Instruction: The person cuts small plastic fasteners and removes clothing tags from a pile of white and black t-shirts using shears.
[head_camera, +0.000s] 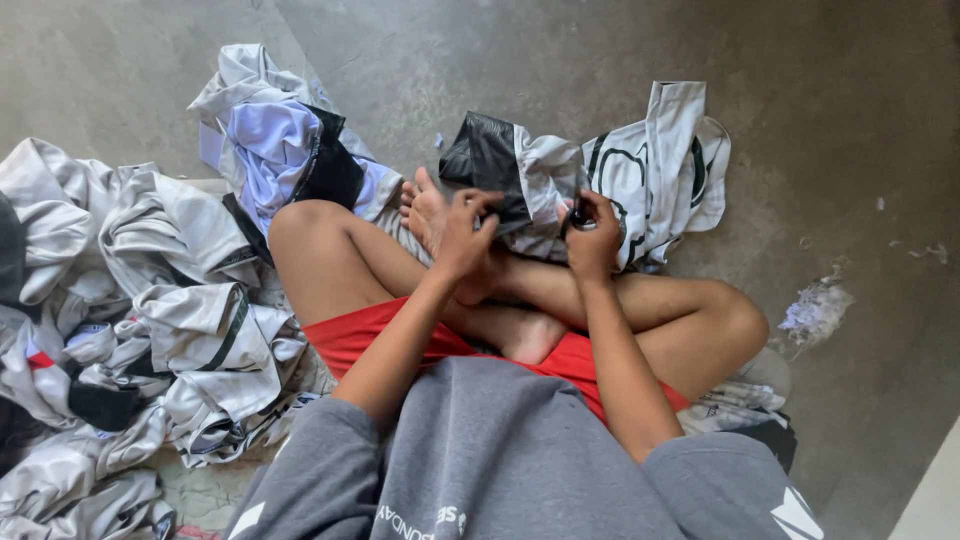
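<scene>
The left hand (462, 232) gripped the white and black garment (560, 170) with closed fingers; the right hand (592, 235) pinched a small dark tool (578, 212) against it.

Pile (130, 330): on the floor (840, 120), left of the legs.
Garment (600, 180): before the feet, under both hands.
Scraps (815, 312): right of the knee.

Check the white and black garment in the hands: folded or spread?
Neither neatly folded nor spread flat: the white and black garment lies crumpled and bunched on the floor, gripped by the left hand and the right hand.
</scene>
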